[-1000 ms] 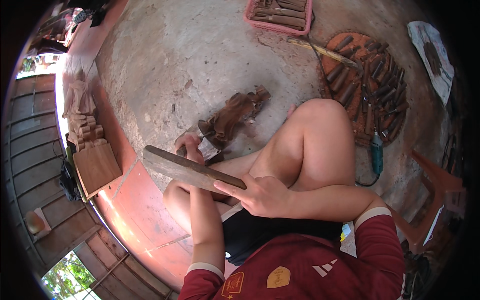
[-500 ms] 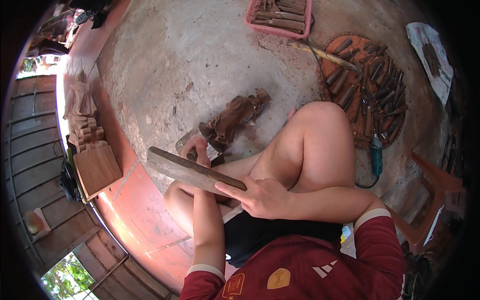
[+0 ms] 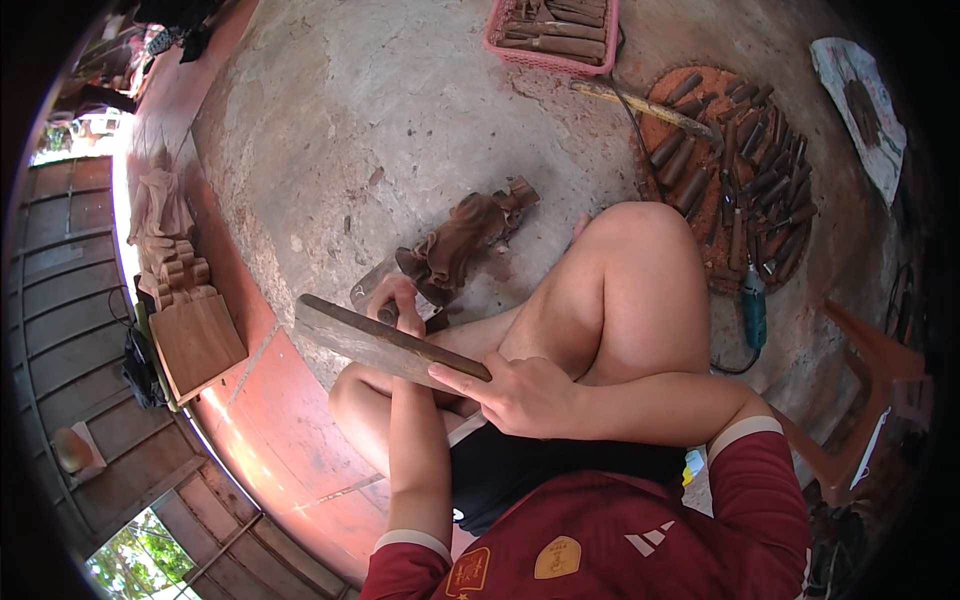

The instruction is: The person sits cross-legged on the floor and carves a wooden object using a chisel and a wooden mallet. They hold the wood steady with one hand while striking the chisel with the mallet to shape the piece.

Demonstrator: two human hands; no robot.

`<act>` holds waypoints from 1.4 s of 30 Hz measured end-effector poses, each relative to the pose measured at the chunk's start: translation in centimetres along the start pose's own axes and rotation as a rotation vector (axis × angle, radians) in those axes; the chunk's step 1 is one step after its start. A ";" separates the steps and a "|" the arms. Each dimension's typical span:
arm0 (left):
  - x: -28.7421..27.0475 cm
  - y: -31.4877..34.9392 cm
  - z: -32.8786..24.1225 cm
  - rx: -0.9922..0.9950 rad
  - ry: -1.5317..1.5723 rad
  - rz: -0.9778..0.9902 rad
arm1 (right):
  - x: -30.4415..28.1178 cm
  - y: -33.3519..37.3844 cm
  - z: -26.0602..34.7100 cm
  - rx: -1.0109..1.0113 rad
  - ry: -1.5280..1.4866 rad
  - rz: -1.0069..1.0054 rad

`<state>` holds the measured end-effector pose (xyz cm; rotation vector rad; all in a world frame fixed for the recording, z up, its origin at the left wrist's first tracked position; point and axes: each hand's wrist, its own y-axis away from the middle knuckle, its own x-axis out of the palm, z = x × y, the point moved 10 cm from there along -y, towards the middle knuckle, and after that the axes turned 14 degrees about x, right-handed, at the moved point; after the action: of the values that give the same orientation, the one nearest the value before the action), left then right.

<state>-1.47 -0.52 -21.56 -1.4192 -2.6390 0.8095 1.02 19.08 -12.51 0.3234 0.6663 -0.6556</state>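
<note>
Right hand (image 3: 520, 392): fingers closed around the near end of a flat wooden mallet (image 3: 385, 342), held slantwise above the lap. Left hand (image 3: 397, 297): fingers wrapped around a chisel (image 3: 372, 285), its tip against the carving (image 3: 462, 242). Carving: dark brown wood, lying on the concrete floor (image 3: 380, 120) just beyond the left hand, beside the raised knee (image 3: 630, 270). Round mat of chisels (image 3: 735, 170), pink basket (image 3: 553, 28): farther off.
</note>
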 end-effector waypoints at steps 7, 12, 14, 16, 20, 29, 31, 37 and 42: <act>-0.8 0.9 1.6 0.047 0.043 -0.061 | 0.8 0.0 -0.4 0.028 0.061 0.046; -0.9 1.5 2.5 0.046 0.071 -0.102 | 1.0 0.0 -0.6 0.033 0.098 0.063; -1.4 1.6 2.8 0.065 0.064 -0.117 | 1.1 0.0 -0.4 0.033 0.102 0.062; -1.2 1.6 2.4 0.098 0.063 -0.128 | 1.1 0.0 -0.5 0.038 0.115 0.064; -1.4 2.0 2.4 0.043 0.019 -0.140 | 0.9 0.0 -0.3 0.025 0.134 0.065; -1.5 1.2 1.7 0.084 0.053 -0.135 | 0.6 -0.1 0.3 -0.028 0.156 -0.007; -0.9 1.3 1.5 -0.028 0.020 -0.128 | 0.8 0.1 -0.2 -0.054 0.140 -0.013; 0.1 0.5 -0.9 0.078 -0.107 -0.081 | 1.0 0.0 0.0 -0.028 0.181 0.004; 0.2 0.0 -0.7 0.067 -0.051 -0.048 | 0.5 0.4 0.5 -0.107 0.095 -0.035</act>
<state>-1.38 -0.06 -21.04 -1.3317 -2.6449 0.9322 1.83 18.87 -12.43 0.2451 0.7961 -0.6379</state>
